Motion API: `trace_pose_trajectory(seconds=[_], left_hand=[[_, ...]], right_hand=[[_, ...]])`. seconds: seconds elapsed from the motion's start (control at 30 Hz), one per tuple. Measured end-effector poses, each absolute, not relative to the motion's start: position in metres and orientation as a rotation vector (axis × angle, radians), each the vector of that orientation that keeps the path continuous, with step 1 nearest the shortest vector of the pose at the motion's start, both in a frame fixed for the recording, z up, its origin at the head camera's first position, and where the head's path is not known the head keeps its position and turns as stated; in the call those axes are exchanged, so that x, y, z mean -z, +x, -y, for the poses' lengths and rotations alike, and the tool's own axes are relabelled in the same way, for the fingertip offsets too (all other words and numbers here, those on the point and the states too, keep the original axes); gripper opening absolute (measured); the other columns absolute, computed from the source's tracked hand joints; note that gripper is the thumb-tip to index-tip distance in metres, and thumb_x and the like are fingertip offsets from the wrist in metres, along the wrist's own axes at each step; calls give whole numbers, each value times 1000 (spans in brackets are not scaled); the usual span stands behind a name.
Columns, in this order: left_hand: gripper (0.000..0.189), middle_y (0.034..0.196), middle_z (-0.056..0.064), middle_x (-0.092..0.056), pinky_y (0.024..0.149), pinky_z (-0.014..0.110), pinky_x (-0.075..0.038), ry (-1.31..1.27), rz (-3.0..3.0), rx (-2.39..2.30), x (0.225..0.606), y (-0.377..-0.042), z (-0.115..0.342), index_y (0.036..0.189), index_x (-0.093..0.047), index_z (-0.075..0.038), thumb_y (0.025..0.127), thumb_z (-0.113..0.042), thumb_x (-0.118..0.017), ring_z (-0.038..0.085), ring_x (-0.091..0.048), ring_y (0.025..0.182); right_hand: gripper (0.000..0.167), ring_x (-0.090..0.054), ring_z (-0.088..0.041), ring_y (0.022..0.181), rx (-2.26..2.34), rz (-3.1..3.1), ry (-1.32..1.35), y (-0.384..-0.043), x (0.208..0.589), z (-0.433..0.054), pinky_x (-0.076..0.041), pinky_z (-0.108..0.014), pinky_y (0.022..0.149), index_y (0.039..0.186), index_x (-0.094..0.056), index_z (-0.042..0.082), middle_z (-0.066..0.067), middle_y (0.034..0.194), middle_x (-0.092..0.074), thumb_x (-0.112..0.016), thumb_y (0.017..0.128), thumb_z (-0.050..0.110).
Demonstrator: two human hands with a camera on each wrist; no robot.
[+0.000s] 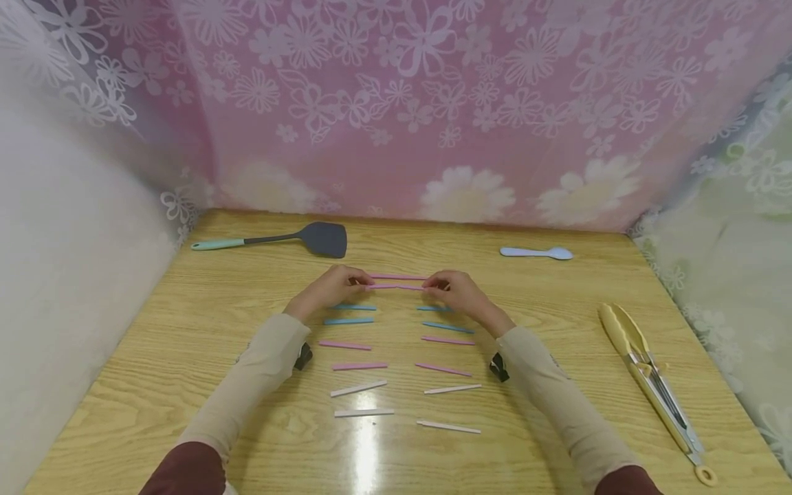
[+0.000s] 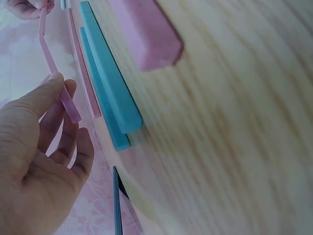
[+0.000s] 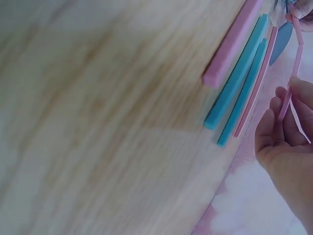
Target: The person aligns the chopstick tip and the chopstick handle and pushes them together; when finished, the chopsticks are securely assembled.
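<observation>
My left hand (image 1: 331, 287) pinches a slim pink stick piece (image 2: 71, 106) between thumb and fingers. Opposite it, my right hand (image 1: 459, 291) pinches another pink stick piece (image 3: 285, 105). Their inner ends meet midway between the hands, at a slight bend in both wrist views. Just behind them, a longer pink stick (image 1: 399, 277) lies across the table. Blue stick pieces lie below the hands, one pair on the left (image 1: 348, 321) and one on the right (image 1: 448, 327).
Nearer me lie two columns of short pink (image 1: 360, 366) and white (image 1: 364, 413) pieces. A dark spatula (image 1: 324, 239) is at the back left, a pale spoon (image 1: 535, 253) at the back right. Yellow-tipped tongs (image 1: 656, 385) lie at the right. A floral cloth (image 1: 383, 137) hangs behind the table.
</observation>
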State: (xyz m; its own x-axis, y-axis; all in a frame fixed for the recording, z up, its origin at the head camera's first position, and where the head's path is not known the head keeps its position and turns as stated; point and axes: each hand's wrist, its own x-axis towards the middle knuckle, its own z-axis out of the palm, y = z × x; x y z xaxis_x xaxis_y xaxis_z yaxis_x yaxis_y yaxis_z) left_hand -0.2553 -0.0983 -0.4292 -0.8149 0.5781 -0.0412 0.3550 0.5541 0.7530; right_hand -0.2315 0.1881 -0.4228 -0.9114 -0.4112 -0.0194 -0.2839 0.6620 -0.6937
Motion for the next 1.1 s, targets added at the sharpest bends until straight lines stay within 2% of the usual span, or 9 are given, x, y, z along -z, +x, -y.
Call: trace_pose_trajectory(seconds=[0.17,0.4,0.5,0.63,0.9,1.1], left_hand=[[22,111,9,-68,84,36,-50,765,-2503,-1110,428,-255,97,113,-69,-6,95,-13,-58,20,-61,97],[23,114,9,-67,89,38,-50,796,-2489,-1102,428,-255,93,115,-68,-5,96,-13,-57,22,-61,104],[24,111,9,-68,85,36,-51,802,-2489,-1103,428,-254,92,116,-67,-5,96,-13,-57,21,-61,99],[27,109,10,-67,78,31,-50,793,-2505,-1100,427,-254,90,120,-65,-4,97,-15,-56,18,-60,91],[27,106,11,-69,67,26,-47,839,-2538,-1108,430,-255,89,117,-66,-1,98,-17,-55,13,-56,76],[29,112,13,-68,66,25,-45,838,-2531,-1146,429,-255,89,119,-65,-1,98,-17,-55,14,-55,75]], right_hand=[[19,-60,-24,94,1121,-2675,-591,-232,426,-188,-50,-40,85,107,-69,3,-13,106,-66,-58,96,13],[23,-51,-19,75,1146,-2646,-583,-233,429,-186,-46,-32,68,113,-67,1,-15,110,-64,-57,96,14],[22,-57,-20,81,1154,-2646,-590,-232,430,-186,-50,-34,73,112,-67,1,-15,109,-66,-57,96,14],[22,-62,-26,99,1182,-2653,-604,-232,433,-187,-52,-39,85,110,-66,0,-16,109,-66,-56,97,13],[22,-61,-26,99,1229,-2653,-571,-230,431,-186,-51,-40,85,110,-66,0,-15,107,-66,-55,98,16],[23,-61,-28,100,1248,-2668,-572,-229,426,-184,-50,-44,88,109,-66,0,-15,106,-67,-55,98,16]])
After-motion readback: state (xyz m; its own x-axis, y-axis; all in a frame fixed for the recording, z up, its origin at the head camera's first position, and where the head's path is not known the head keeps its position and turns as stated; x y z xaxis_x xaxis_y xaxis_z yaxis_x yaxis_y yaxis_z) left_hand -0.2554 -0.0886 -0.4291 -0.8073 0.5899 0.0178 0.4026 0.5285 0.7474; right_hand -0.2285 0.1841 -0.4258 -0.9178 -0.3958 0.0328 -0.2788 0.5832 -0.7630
